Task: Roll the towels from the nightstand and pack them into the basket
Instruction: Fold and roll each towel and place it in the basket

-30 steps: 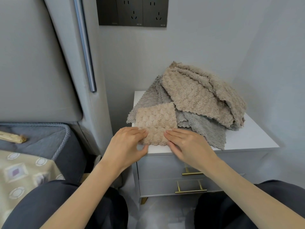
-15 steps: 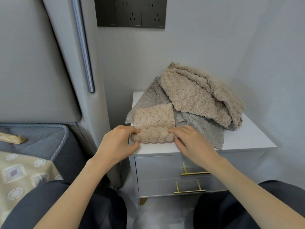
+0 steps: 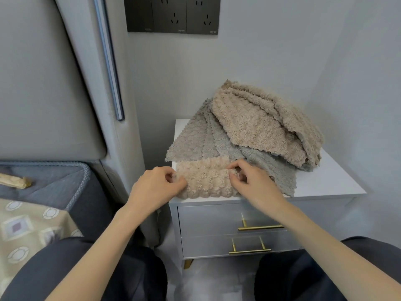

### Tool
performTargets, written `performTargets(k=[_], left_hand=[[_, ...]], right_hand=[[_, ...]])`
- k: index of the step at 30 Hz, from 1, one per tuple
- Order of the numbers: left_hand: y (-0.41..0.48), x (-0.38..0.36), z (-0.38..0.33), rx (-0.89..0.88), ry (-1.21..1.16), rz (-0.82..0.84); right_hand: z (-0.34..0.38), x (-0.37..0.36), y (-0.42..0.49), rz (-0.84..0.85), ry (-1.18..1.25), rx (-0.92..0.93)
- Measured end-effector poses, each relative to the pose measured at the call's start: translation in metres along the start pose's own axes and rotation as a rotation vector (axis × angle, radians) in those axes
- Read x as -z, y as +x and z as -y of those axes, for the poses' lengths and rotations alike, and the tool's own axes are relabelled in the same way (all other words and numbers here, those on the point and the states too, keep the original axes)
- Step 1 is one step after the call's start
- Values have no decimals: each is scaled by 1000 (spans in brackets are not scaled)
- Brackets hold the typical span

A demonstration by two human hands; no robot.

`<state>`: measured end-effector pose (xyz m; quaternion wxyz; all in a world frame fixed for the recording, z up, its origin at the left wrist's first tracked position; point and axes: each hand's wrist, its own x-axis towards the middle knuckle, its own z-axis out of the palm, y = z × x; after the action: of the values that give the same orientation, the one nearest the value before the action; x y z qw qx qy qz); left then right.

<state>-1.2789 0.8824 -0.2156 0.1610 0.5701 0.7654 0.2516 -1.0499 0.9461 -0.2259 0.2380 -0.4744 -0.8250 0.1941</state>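
Observation:
A small beige towel (image 3: 206, 179) lies partly rolled at the front edge of the white nightstand (image 3: 325, 183). My left hand (image 3: 154, 187) grips the roll's left end with curled fingers. At the right end my right hand (image 3: 251, 183) pinches the roll. Behind it sits a pile of towels: grey ones (image 3: 195, 140) fanned out at the left and front, with a large beige towel (image 3: 260, 124) heaped on top. No basket is in view.
The nightstand has two drawers with gold handles (image 3: 260, 227) below my hands. A padded headboard (image 3: 43, 83) and a bed with a patterned cover (image 3: 28, 227) stand at the left. Wall sockets (image 3: 173, 14) hang above. My dark-trousered knees flank the floor in front.
The beige towel lay mostly flat a second ago; both hands have rolled it away from me into a thicker roll, and their fingers have curled around its ends.

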Motion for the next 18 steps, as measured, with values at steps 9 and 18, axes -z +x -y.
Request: performTargets(k=[9,18], left_hand=[[-13,-11,-14,-611,97,-311],[-16,-23,-11,-678,313,-322]], right_hand=[[16,-13,-2,-303,-312,604],[14,-22,-10,-243,-400,679]])
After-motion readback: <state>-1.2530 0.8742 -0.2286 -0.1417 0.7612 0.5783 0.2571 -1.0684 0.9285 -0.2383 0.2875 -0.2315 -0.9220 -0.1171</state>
